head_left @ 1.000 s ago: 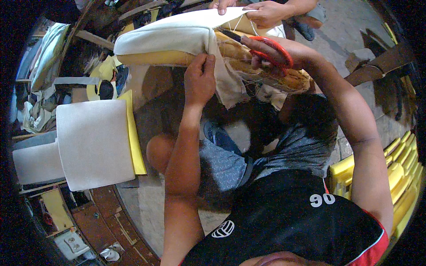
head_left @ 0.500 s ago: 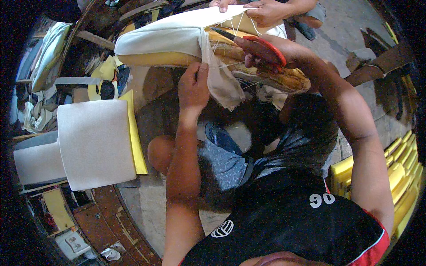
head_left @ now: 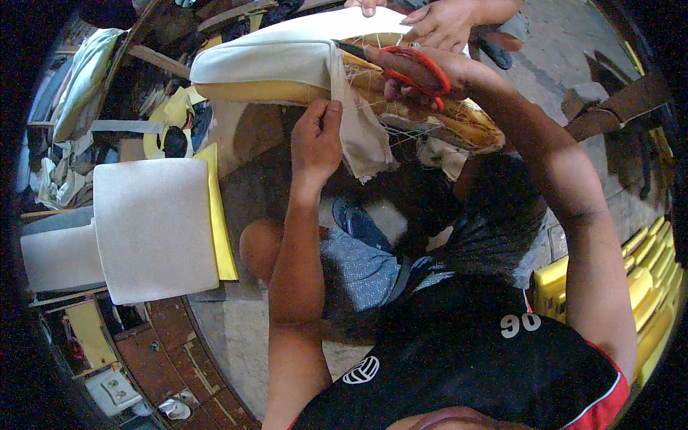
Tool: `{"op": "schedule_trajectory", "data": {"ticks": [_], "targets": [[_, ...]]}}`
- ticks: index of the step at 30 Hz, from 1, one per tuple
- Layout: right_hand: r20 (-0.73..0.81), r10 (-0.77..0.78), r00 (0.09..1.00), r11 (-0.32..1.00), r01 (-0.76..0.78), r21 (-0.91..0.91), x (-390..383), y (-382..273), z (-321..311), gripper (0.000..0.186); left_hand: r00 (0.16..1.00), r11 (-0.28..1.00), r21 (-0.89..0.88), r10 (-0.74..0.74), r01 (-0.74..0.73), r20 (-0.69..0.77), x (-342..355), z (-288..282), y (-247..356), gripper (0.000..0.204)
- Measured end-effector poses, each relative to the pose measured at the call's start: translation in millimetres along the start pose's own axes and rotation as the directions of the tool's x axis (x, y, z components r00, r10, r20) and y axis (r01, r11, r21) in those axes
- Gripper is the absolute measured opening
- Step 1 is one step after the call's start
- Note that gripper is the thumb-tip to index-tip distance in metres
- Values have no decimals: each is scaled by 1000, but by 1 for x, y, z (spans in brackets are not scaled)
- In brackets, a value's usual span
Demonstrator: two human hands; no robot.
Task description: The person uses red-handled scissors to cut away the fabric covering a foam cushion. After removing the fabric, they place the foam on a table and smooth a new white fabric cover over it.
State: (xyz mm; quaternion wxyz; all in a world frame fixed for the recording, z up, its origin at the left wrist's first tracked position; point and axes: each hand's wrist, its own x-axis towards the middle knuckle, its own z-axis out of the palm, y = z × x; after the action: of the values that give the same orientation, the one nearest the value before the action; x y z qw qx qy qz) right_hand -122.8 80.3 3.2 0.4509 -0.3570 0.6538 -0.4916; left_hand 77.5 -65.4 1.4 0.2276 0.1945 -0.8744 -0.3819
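Observation:
A long cushion covered in cream fabric lies in front of me, its yellow foam showing along the lower edge. My left hand pinches a loose flap of the cream fabric and pulls it down. My right hand holds scissors with red handles, the blades pointing left into the fabric seam. Frayed threads and webbing show on the cushion's right part. Another person's hand rests on the far edge of the cushion.
A cream upholstered panel with a yellow foam edge lies to my left. Yellow foam pieces are stacked at the right. Wooden frames and fabric scraps crowd the upper left. My knees are below the cushion.
My left hand has slid down and to the right, pulling the fabric flap away from the cushion. The scissors have stayed at the seam.

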Motion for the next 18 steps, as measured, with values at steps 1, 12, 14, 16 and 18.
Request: {"op": "schedule_trajectory", "data": {"ticks": [1, 12, 14, 16, 18], "targets": [[-27, -63, 998, 998, 63, 8, 9, 11, 0, 68, 1000, 1000, 6, 16, -15, -8, 0, 0, 2, 30], [58, -39, 998, 999, 38, 30, -5, -7, 4, 72, 999, 999, -29, -42, 43, 21, -1, -16, -8, 31], [75, -4, 997, 998, -1, 56, -6, -13, 6, 74, 998, 998, -34, -51, 51, 21, -2, -16, -8, 31], [51, 24, 998, 999, -25, 22, -8, -20, 8, 74, 999, 999, -25, -46, 46, 28, -2, -17, -4, 31], [42, 46, 998, 999, -45, -23, -7, -20, 8, 74, 999, 1000, 14, -18, 18, 29, -2, -19, -1, 30]]}}
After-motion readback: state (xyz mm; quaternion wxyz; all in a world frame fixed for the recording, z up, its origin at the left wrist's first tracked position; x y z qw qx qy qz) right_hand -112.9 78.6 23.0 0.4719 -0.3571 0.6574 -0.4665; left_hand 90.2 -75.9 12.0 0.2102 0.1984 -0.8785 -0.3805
